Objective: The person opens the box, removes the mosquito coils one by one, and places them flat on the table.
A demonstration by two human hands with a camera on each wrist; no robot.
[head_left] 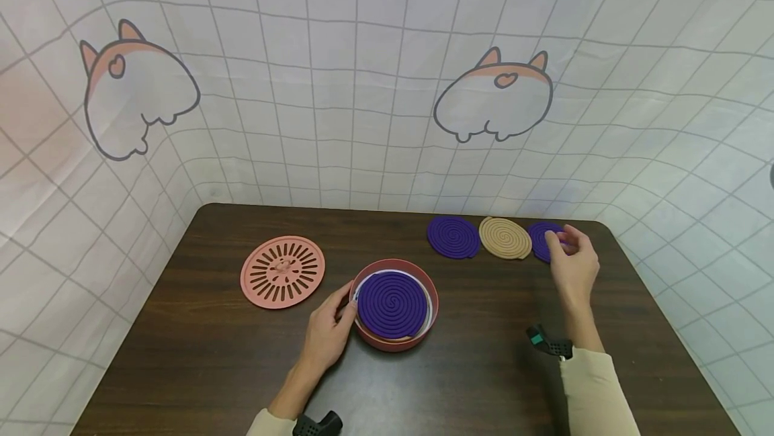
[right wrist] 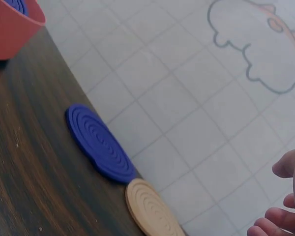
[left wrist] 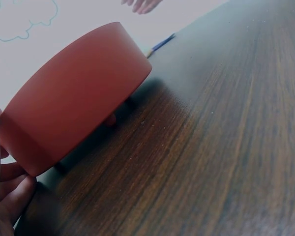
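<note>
My left hand (head_left: 329, 328) grips the left side of a round red holder (left wrist: 78, 93), its thumb at the rim and its fingers around the outer wall. Inside the holder lies a purple spiral mosquito coil (head_left: 392, 305) over a white liner, with a tan edge showing beneath it. Over at the back right, my right hand (head_left: 574, 265) hangs above another purple mosquito coil (head_left: 538, 238), partly covering it. Thumb and fingers of that hand (right wrist: 282, 196) are apart, with nothing between them in the right wrist view.
A tan mosquito coil (head_left: 505, 238) and one more purple coil (head_left: 453, 236) lie in a row along the table's back edge. Left of the holder rests a pink slotted lid (head_left: 282, 272). Behind the dark wooden table (head_left: 459, 382) hangs a tile-patterned curtain (head_left: 332, 100).
</note>
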